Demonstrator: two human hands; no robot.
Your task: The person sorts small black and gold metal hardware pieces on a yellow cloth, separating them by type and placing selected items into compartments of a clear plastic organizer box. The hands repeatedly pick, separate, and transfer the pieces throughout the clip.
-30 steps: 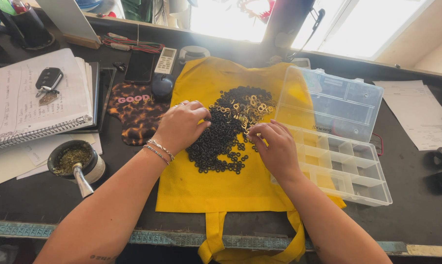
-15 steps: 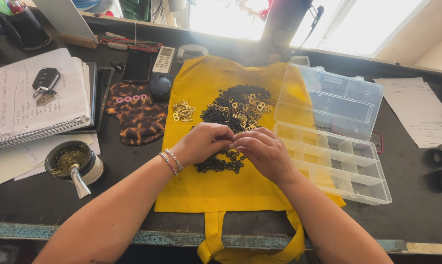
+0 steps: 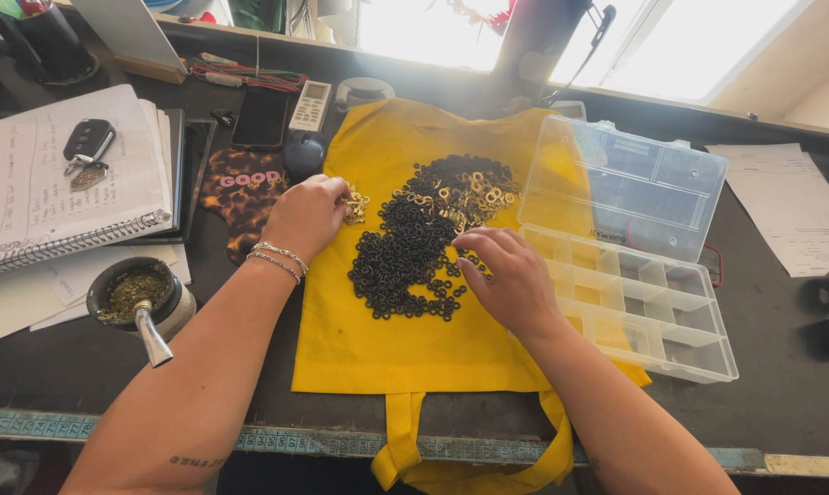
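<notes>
So there's a yellow tote bag spread flat on a dark desk, and on top of it sits one big heap of small black rings, way too many to count, with a patch of gold rings mixed in at the far end of the heap. The left hand rests at the left edge of the heap, fingers curled down over a small separate cluster of gold bits; I can't tell if it's actually pinching them or just covering them. The right hand is palm down on the right edge of the black rings, fingers loosely spread and touching them, not closed on anything I can make out. The two hands are apart, with the heap between them. Two thin bracelets sit on the left wrist. Just right of the right hand is one clear plastic organizer box, lid flipped open, lots of little compartments, partly lying on the bag. Off to the left: one spiral notebook with one car key on it, one leopard-print pad, one phone, one remote, one computer mouse, and one cup of green herb with a metal straw. A measuring tape strip runs along the desk's near edge.
</notes>
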